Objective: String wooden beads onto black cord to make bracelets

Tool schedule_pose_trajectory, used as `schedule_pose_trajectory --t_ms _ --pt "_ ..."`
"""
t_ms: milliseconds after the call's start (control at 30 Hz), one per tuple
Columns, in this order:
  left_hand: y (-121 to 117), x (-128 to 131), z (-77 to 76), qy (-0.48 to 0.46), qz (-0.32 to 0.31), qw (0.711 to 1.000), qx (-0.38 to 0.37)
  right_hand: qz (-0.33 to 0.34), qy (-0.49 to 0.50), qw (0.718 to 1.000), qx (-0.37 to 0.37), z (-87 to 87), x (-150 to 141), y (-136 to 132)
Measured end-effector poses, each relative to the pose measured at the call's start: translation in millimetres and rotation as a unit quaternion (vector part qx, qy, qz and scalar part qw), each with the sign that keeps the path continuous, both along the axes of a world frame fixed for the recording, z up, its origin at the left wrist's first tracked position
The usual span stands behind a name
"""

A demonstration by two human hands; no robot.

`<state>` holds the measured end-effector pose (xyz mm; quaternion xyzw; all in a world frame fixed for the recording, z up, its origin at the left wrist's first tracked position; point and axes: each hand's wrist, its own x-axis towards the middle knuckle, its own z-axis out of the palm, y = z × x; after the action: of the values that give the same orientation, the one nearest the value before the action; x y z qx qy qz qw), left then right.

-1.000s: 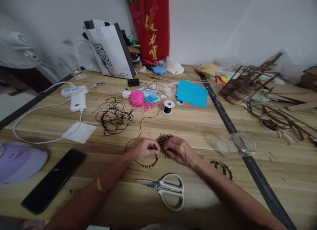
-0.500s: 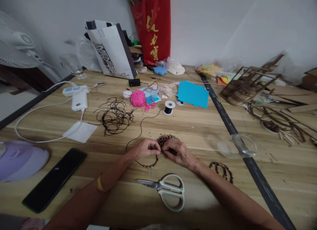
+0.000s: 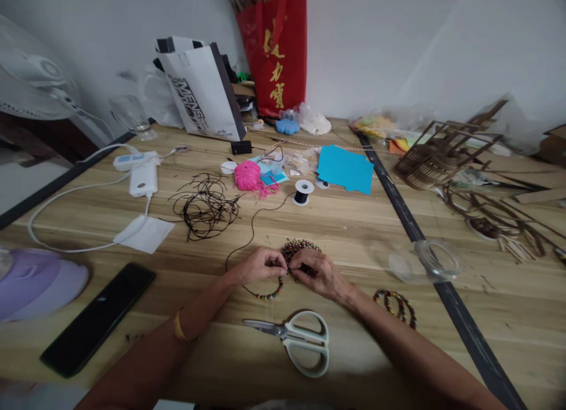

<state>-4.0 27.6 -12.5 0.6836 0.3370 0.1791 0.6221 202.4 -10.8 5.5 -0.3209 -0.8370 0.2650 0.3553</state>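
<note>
My left hand [image 3: 264,265] is closed in a pinch on a dark cord [image 3: 252,221] that carries a curved row of coloured beads [image 3: 272,293]. Close beside it, fingertips almost meeting, my right hand [image 3: 319,272] is pinched too; what lies between its fingers is too small to make out. Behind and partly under the right hand sits a pile of small multicoloured beads [image 3: 300,245]. From the left hand the cord loops back to a white spool of black cord [image 3: 303,192]. Below the hands lie scissors [image 3: 294,333] with pale green handles.
Finished-looking bead bracelets [image 3: 397,306] lie by my right forearm, near a clear round container [image 3: 438,259]. Leftward are a tangle of black cord [image 3: 206,207] and a black phone-like slab [image 3: 98,318]. Pink yarn [image 3: 247,175], blue sheets [image 3: 345,168] and bags stand farther back.
Almost nothing differs. The view has shifted very slightly, while both hands stay pinched together at the strung beads.
</note>
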Motion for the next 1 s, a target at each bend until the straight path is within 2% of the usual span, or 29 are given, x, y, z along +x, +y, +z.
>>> schedule_pose_trajectory --t_ms 267,700,1000 --pt "0.7 0.5 -2.5 -0.009 -0.002 1.000 -0.009 0.007 0.013 1.000 0.010 -7.7 0.3 0.9" --pt "1.3 -0.3 -5.0 -0.001 -0.005 1.000 -0.004 -0.001 0.010 1.000 -0.009 0.5 -0.3 -0.9" --pt "1.4 -0.1 -5.2 -0.008 -0.006 1.000 0.001 0.009 0.024 1.000 0.010 -7.0 -1.2 -0.7"
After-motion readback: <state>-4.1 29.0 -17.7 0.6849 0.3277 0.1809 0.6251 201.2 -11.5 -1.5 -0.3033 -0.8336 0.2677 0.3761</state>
